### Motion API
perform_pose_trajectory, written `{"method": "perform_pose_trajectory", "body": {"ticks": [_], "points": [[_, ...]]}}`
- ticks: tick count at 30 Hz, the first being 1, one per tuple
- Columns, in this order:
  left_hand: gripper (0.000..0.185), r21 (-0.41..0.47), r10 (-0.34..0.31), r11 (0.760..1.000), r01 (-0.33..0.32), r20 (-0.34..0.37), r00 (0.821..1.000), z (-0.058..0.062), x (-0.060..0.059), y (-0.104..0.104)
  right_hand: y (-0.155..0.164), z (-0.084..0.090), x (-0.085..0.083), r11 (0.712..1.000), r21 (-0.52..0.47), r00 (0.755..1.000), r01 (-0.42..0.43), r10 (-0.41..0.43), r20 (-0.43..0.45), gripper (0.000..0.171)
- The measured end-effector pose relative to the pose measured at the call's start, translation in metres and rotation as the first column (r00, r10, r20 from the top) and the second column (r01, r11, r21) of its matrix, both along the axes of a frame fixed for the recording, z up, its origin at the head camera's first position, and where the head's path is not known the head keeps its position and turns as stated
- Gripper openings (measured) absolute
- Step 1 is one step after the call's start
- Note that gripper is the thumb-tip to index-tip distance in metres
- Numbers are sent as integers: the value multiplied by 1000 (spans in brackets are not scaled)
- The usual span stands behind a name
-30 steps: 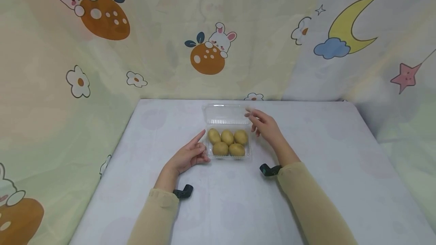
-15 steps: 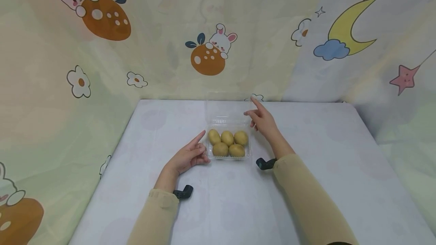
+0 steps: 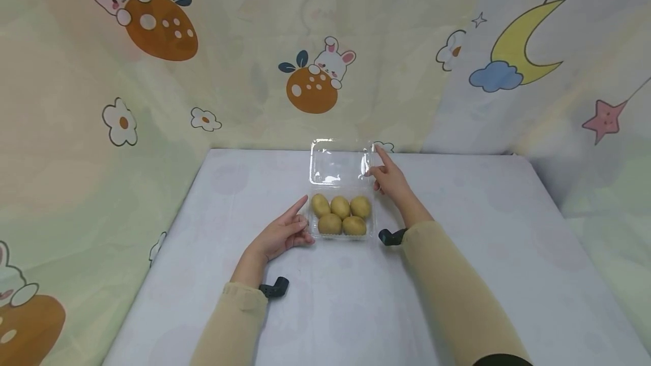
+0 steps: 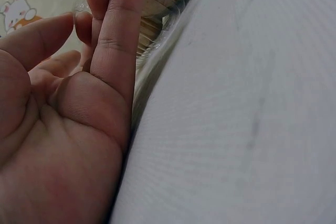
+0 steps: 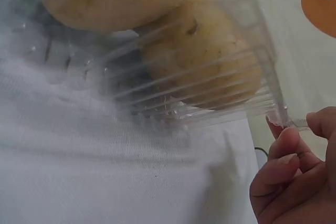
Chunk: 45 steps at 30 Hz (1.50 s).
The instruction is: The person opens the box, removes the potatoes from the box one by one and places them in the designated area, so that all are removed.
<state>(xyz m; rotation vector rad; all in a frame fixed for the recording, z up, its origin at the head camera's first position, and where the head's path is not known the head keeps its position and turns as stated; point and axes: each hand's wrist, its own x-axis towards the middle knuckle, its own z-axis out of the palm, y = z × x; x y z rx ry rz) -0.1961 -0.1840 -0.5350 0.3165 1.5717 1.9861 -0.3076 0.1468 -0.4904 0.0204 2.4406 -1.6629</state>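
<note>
At the frame's centre, on the white table (image 3: 458,202), the left hand (image 3: 281,234) rests against the left side of a clear box (image 3: 342,231) of five potatoes (image 3: 341,207), forefinger extended, other fingers curled. Farther back, the right hand (image 3: 393,181) pinches the right edge of the raised lid (image 3: 338,162).

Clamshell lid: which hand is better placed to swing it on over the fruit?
Probably the right hand: its fingertips already pinch the raised clear lid at its right edge. The left hand rests against the tray at its left side, steadying it.
</note>
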Motion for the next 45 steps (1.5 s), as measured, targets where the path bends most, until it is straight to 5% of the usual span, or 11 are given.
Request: {"method": "perform_pose_trajectory", "body": {"ticks": [18,45], "points": [[70,8,0,1000,0,6,1000,2,1,0,5,-7,-6,997,-9,961,-74,74,265,67],[70,15,-2,1000,2,6,1000,0,0,0,6,-14,-6,999,-42,955,-34,45,294,59]]}}
